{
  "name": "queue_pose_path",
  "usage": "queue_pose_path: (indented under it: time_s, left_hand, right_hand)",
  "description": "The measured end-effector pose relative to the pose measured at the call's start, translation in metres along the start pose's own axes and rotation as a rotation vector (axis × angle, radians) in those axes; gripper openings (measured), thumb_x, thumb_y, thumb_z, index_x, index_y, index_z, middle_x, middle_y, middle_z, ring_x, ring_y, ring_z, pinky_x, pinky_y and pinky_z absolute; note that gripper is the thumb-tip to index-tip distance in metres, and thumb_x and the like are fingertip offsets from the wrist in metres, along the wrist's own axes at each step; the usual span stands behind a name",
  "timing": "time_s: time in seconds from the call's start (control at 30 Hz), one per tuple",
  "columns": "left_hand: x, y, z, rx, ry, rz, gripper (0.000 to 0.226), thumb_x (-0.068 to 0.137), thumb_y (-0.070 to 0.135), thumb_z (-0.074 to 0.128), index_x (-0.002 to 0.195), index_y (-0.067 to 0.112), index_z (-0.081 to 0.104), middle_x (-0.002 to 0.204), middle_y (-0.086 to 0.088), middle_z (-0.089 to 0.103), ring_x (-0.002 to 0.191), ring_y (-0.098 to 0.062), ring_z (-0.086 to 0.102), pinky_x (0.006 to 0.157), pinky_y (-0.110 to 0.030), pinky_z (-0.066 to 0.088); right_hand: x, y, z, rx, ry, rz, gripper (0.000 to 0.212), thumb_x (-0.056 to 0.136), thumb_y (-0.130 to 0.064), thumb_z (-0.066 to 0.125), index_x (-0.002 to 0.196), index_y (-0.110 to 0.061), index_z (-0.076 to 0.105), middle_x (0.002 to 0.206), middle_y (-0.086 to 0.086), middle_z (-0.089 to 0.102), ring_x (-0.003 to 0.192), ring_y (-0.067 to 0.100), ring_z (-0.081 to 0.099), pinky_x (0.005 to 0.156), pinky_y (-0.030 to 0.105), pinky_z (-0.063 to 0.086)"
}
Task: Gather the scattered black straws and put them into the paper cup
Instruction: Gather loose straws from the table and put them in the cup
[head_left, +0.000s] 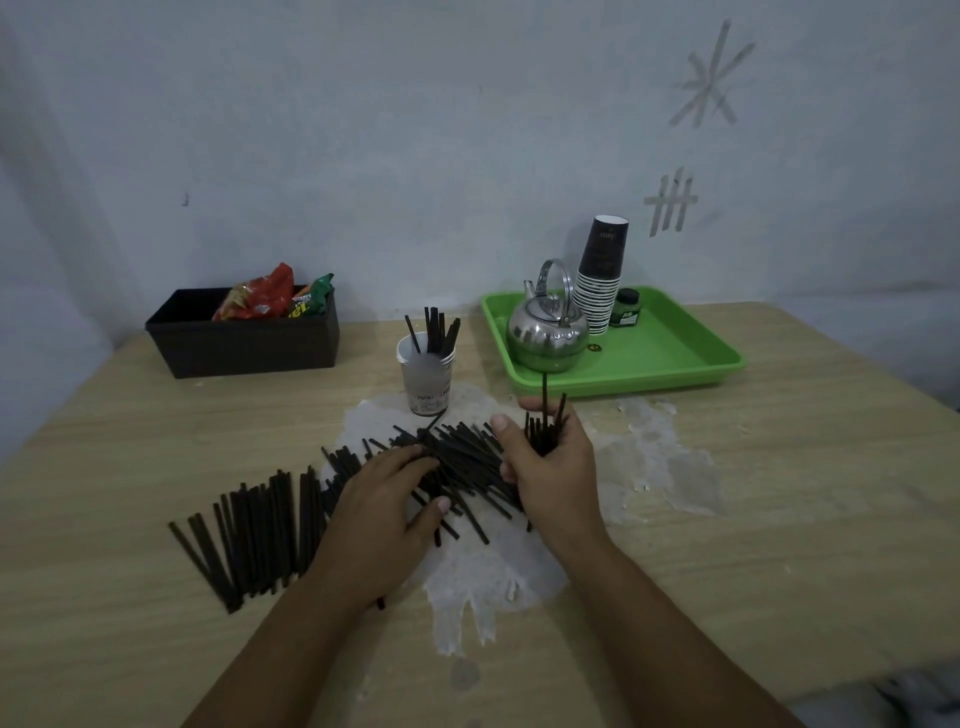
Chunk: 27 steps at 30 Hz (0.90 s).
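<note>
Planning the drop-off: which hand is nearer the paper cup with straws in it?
Right. The right hand, gripping a bundle of straws, sits just right of the paper cup; the left hand lies farther back on the pile.

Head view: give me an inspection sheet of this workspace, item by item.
Surface: wooden table, with a pale worn patch in the middle.
Job's things: paper cup upright with a few straws in it; scattered straws flat on the table.
Clutter: green tray carrying kettle, stacked cups and small jar; dark bin with snack packets.
Grippers: left hand resting on the pile; right hand gripping a bundle of straws.
Cables: nothing seen.
Surroundings: grey wall with tape marks.
</note>
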<state>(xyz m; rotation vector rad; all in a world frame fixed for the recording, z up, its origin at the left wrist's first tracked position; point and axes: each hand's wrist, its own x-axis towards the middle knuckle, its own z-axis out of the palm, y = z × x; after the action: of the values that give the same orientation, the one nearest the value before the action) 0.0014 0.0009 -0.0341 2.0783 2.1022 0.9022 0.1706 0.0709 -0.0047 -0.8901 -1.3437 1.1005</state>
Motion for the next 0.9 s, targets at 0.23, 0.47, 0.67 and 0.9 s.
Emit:
queue_pose_path:
  time_s: [0.23, 0.47, 0.67, 0.9]
  left_hand:
    - [0.002, 0.006, -0.007, -0.075, 0.056, 0.017, 0.048, 0.085, 0.046, 0.051, 0.126, 0.020, 0.057, 0.131, 0.003, 0.054, 0.124, -0.011, 0.041, 0.104, -0.029, 0.029]
    - [0.019, 0.007, -0.024, -0.151, 0.151, 0.026, 0.035, 0.085, 0.040, 0.053, 0.113, 0.022, 0.063, 0.110, 0.010, 0.061, 0.103, -0.002, 0.046, 0.090, -0.025, 0.036]
    - [0.033, 0.006, -0.030, -0.214, 0.213, -0.020, 0.032, 0.089, 0.035, 0.059, 0.120, 0.028, 0.060, 0.115, 0.021, 0.050, 0.110, 0.002, 0.041, 0.091, -0.023, 0.030]
    - [0.075, -0.011, -0.038, -0.197, 0.269, -0.108, 0.035, 0.093, 0.020, 0.053, 0.127, 0.020, 0.054, 0.131, 0.003, 0.055, 0.121, -0.015, 0.047, 0.097, -0.026, 0.032]
  right_hand:
    - [0.005, -0.004, 0.002, -0.016, 0.048, 0.002, 0.022, 0.087, -0.032, 0.072, 0.103, -0.025, 0.059, 0.060, -0.001, 0.053, 0.052, 0.013, 0.050, 0.052, 0.028, 0.045]
    - [0.003, 0.007, 0.004, -0.131, 0.010, 0.007, 0.021, 0.086, -0.038, 0.071, 0.085, -0.018, 0.064, 0.063, -0.004, 0.063, 0.055, 0.006, 0.060, 0.054, 0.024, 0.049]
    - [0.021, -0.009, 0.012, -0.052, 0.072, 0.034, 0.042, 0.081, -0.061, 0.060, 0.060, -0.025, 0.054, 0.052, -0.009, 0.046, 0.049, 0.010, 0.042, 0.048, 0.027, 0.037]
    - [0.074, -0.042, 0.047, 0.386, 0.126, 0.070, 0.035, 0.099, -0.042, 0.047, 0.079, -0.014, 0.049, 0.046, -0.006, 0.039, 0.038, 0.008, 0.034, 0.038, 0.023, 0.028]
